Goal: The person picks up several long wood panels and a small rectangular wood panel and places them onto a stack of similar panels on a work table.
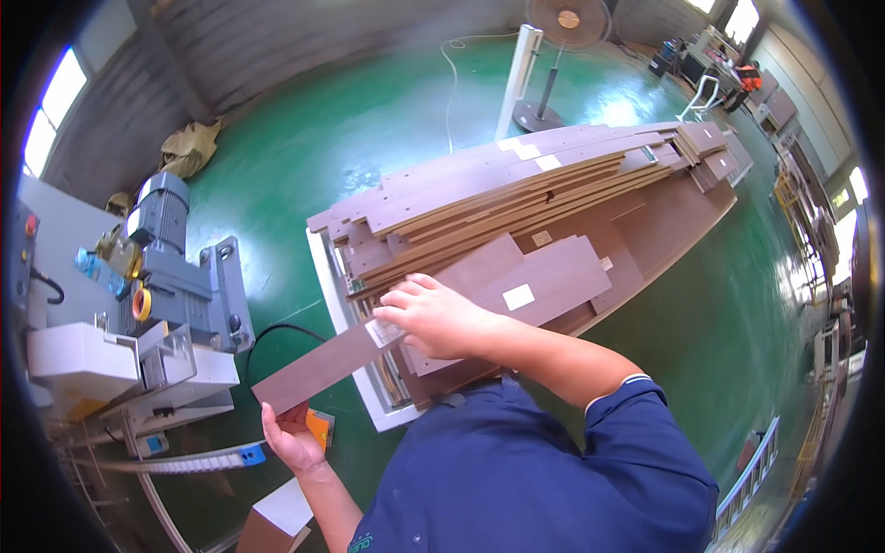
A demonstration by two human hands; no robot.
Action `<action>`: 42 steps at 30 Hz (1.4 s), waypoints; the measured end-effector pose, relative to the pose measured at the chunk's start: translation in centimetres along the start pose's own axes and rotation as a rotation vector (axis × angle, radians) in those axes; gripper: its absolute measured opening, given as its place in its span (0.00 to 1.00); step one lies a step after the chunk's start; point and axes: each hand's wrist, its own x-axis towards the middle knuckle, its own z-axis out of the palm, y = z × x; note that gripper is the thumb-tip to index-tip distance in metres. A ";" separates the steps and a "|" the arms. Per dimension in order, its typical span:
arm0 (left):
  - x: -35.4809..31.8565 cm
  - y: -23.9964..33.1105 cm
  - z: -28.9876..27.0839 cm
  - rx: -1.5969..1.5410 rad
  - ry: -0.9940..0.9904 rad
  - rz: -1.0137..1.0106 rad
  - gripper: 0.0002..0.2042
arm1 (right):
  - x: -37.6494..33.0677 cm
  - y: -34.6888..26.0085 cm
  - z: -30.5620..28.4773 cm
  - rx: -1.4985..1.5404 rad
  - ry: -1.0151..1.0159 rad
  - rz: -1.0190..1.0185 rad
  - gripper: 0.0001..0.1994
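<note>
Board strip (318,367), brown and narrow, is spanning between my two hands: I am gripping its near end with the left hand (290,441) and pinching its far end with the right hand (433,318), just above the stack of boards (516,198) on the table (343,304). I am judging it stiff, light and smooth-faced, so holding both ends by the edges seems safest.

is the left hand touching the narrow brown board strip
Touching. The head view shows the left hand gripping the lower end of the narrow brown board strip, fingers under its edge.
</note>
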 end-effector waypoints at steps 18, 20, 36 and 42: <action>1.2 -10.4 7.4 -0.011 -0.209 -0.370 0.17 | -10.2 15.9 -4.0 0.040 0.149 0.229 0.30; 0.9 -10.4 6.1 0.112 -0.113 -0.377 0.17 | -9.3 19.3 -5.2 0.022 0.292 0.213 0.31; -19.1 -16.5 -18.0 0.466 0.632 -0.638 0.22 | 3.1 42.3 -5.8 0.079 0.208 0.548 0.34; -24.4 -17.6 -18.1 0.446 0.718 -0.698 0.27 | 3.5 47.0 -4.3 0.235 -0.067 0.484 0.31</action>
